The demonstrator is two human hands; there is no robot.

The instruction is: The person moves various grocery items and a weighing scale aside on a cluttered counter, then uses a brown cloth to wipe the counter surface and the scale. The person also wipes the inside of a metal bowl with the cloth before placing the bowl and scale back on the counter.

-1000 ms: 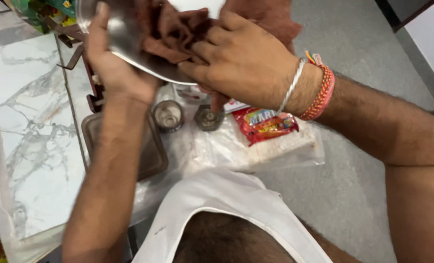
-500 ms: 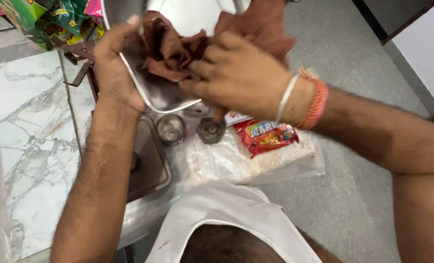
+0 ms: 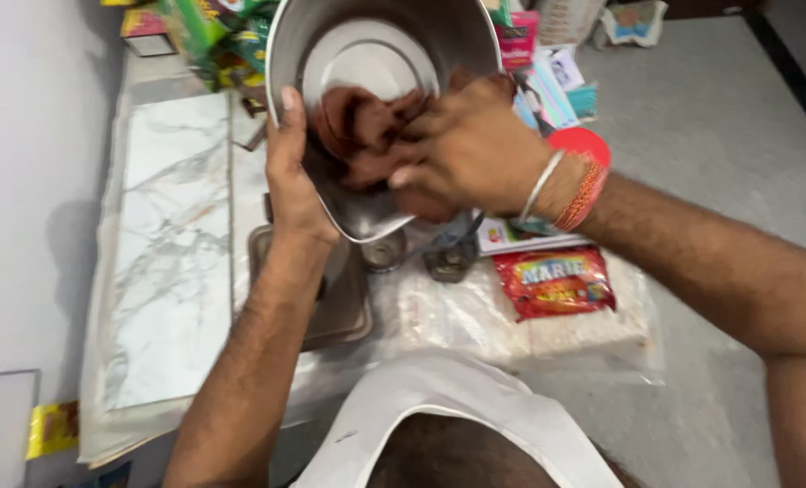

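From the head camera I see my left hand gripping the rim of a steel bowl, thumb inside, fingers wrapped behind it, wrist bent up. The bowl is tilted toward me above the surface. It looks rigid, light and slick, so I judge the rim the safest hold. My right hand is curled, fingers pressed together into a brown cloth inside the bowl; the cloth is soft and bunched. A red snack packet lies below.

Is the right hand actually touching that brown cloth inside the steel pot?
Touching. The head view shows the right hand fingers pressed into the brown cloth inside the steel pot.
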